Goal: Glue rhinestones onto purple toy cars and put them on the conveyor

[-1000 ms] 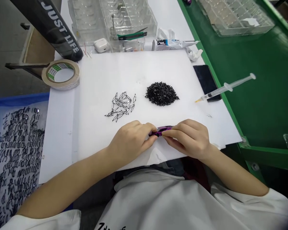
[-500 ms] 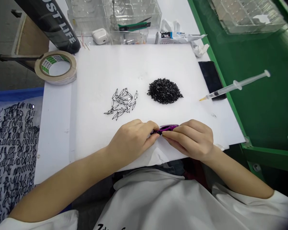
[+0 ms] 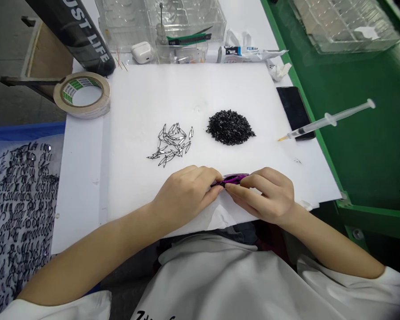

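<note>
Both my hands meet at the near part of a white board [image 3: 130, 186]. My left hand [image 3: 185, 195] pinches one end of a shiny purple piece [image 3: 231, 179], and my right hand [image 3: 266, 195] grips the other end. My fingers hide part of it, so its exact form cannot be told. Beyond my hands lie loose, slender silver-and-black pieces [image 3: 171, 142] in a scattered cluster. To their right sits a heap of small black pieces [image 3: 230, 127]. Neither hand touches these.
A tape roll [image 3: 82, 95] stands at the board's far left. A syringe [image 3: 330, 122] lies across a black phone [image 3: 293, 106] and the green bench [image 3: 370, 169]. Clear plastic trays [image 3: 160, 18] stand beyond the board. A blue-edged tray [image 3: 20, 213] lies at left, holding many black pieces.
The head view has shifted slightly, moving the scene within the frame. The purple piece stays held in both hands, and the right fingers have shifted along it.
</note>
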A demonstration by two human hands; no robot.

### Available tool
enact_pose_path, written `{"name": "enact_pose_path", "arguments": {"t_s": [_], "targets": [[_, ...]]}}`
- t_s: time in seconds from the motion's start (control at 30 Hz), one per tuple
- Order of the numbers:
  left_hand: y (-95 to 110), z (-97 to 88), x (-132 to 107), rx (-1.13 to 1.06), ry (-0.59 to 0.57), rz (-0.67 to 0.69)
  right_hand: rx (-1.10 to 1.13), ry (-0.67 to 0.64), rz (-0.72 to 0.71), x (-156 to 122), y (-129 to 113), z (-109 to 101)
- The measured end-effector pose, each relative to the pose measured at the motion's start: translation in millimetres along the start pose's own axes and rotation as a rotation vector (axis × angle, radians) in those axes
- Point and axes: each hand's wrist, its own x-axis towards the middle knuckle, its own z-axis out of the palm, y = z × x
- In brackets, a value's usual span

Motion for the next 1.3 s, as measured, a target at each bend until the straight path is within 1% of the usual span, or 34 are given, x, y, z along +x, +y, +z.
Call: {"name": "enact_pose_path", "arguments": {"t_s": [0.3, 0.57, 0.67, 0.73, 0.8, 0.87, 0.93, 0.97, 1.03, 1.13, 1.23, 1.3], "targets": [[0, 3.2, 1, 0.019, 0.033, 0.000, -0.076, 0.030, 0.000, 0, -4, 3], [0, 2.6, -1, 0.009, 0.020, 0.003, -0.028, -0.009, 0.007, -1, -1, 3], [0, 2.9, -1, 0.002, 0.014, 0.000, 0.006, -0.018, 0.015, -1, 0, -1], [0, 2.5, 0, -0.008, 0.009, 0.002, 0.071, -0.031, 0.047, 0, 2, -7], [1, 1.2, 0, -0.020, 0.003, 0.001, 0.148, -0.034, 0.110, 4, 6, -15], [1, -0.6, -1, -0.029, -0.015, -0.004, 0.201, -0.017, 0.202, 12, 12, -23], [1, -1.5, -2, -0.029, -0.052, -0.005, 0.204, -0.024, 0.306, 24, 21, -24], [2, -1.4, -2, -0.023, -0.078, -0.003, 0.195, -0.062, 0.348, 32, 26, -22], [5, -0.3, -1, 0.021, -0.136, -0.001, 0.159, -0.185, 0.387, 49, 34, -10], [14, -1.1, 1, 0.151, -0.235, -0.028, 0.097, -0.412, 0.349, 74, 42, 19], [32, -12.3, -5, 0.257, -0.300, -0.071, 0.035, -0.584, 0.339, 91, 43, 46], [47, -22.9, -18, 0.226, -0.282, -0.082, 0.005, -0.629, 0.362, 97, 42, 56]]}}
